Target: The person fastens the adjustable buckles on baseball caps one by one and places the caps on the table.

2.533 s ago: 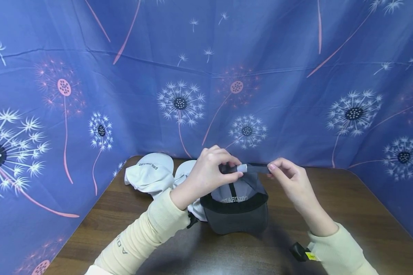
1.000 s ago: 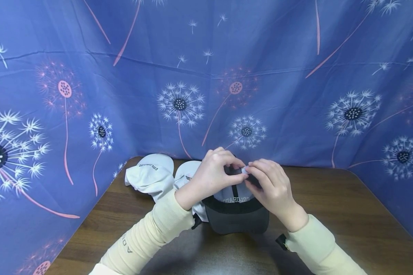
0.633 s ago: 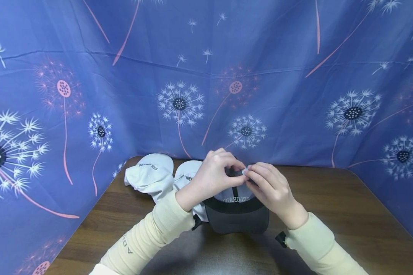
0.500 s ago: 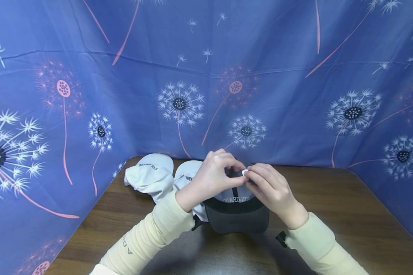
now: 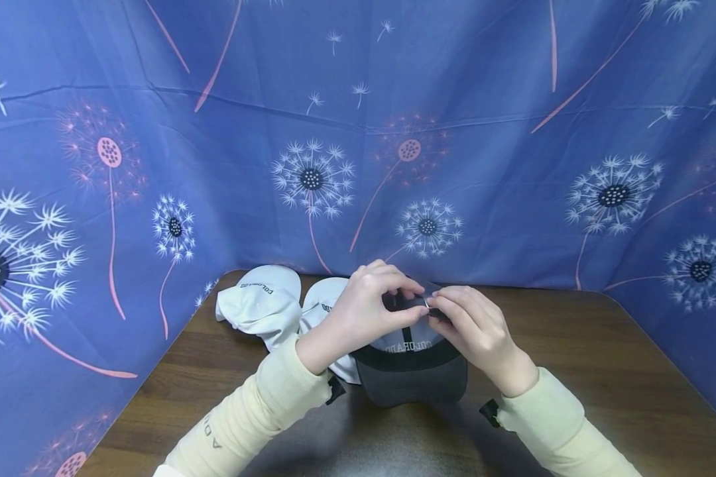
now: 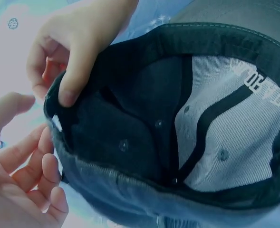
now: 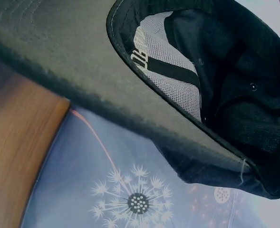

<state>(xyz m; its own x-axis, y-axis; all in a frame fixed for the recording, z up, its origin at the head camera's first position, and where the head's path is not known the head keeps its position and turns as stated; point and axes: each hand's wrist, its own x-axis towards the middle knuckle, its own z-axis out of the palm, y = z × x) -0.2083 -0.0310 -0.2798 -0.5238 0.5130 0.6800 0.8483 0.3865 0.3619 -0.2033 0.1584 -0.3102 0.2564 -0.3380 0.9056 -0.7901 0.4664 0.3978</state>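
Observation:
A dark grey cap (image 5: 412, 384) sits inner side toward me, brim to the front, with reversed COLORADO stitching on the mesh lining. In the left wrist view, my right hand (image 6: 82, 35) pinches the cap's rear band, thumb inside. A small white tag (image 6: 57, 123) shows on that band. My left hand (image 6: 23, 175) is beside the same spot; its thumb stands off the cap, and its fingertips lie close to the outer edge. From the head view, the left hand (image 5: 366, 305) and right hand (image 5: 480, 331) nearly meet over the cap's back. The right wrist view shows mostly brim (image 7: 82, 80).
Two white caps, one far left (image 5: 265, 301) and another (image 5: 325, 298) partly behind my left arm, lie on the brown wooden table (image 5: 591, 358). A blue dandelion-print cloth (image 5: 483, 172) hangs behind and at the sides.
The band was stretched between both hands; my right hand has since moved left to meet the left one. Most recently my left thumb and fingers have spread, and less white tag shows.

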